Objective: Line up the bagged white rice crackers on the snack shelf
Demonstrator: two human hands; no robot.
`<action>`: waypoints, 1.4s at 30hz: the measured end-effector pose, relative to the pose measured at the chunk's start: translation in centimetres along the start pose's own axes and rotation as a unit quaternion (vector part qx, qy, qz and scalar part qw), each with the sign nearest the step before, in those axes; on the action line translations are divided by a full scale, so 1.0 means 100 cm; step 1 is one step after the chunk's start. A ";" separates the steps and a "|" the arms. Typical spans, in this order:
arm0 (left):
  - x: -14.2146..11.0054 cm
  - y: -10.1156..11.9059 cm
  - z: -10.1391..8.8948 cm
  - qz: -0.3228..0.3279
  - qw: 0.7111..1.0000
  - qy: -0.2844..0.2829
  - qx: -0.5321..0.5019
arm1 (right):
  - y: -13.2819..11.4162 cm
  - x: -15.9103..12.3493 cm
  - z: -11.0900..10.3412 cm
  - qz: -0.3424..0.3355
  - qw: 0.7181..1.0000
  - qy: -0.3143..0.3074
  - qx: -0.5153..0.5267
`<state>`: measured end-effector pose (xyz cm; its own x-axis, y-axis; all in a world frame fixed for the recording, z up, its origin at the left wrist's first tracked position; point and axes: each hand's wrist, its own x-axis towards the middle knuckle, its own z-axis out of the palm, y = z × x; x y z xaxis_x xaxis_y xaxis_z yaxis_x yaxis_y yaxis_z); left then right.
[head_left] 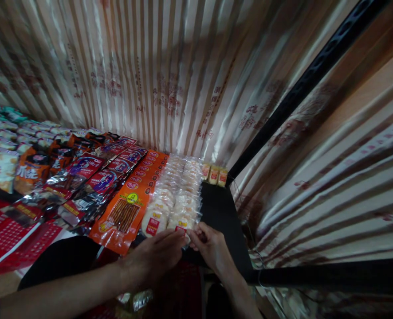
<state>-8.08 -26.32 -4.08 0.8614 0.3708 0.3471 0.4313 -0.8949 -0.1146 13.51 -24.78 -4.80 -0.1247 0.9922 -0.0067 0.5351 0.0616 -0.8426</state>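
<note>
Two hands on it: left hand (161,251) and right hand (214,244) pinch one cracker pack (183,222) low down. Crinkly wrap calls for light fingers imo.

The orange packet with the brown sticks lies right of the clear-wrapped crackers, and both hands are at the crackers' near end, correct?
Wrong side: the head view shows the orange packet left of the clear-wrapped crackers. The left hand and right hand are at their near end.

Your left fingers (178,239) are covering the front rice cracker packet (182,223); the curtain print (168,95) is blurring.
</note>
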 end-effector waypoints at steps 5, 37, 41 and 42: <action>0.003 0.007 0.018 -0.008 0.999 -0.038 0.021 | 0.000 -0.001 -0.001 0.032 0.999 -0.018 0.003; 0.003 0.005 0.041 -0.070 0.997 0.028 -0.032 | -0.008 0.038 0.038 0.064 0.937 0.308 0.151; 0.005 0.004 0.042 -0.074 0.996 0.040 -0.025 | -0.005 0.037 0.043 0.042 0.940 0.280 0.191; 0.006 0.004 0.042 -0.076 0.996 0.045 -0.022 | -0.005 0.036 0.045 0.031 0.945 0.264 0.190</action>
<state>-6.29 -25.40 -7.83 0.7586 0.4814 0.4391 0.5412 -0.8408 -0.0131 8.98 -21.77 -6.81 0.3851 0.9146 0.1237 0.1773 0.0582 -0.9824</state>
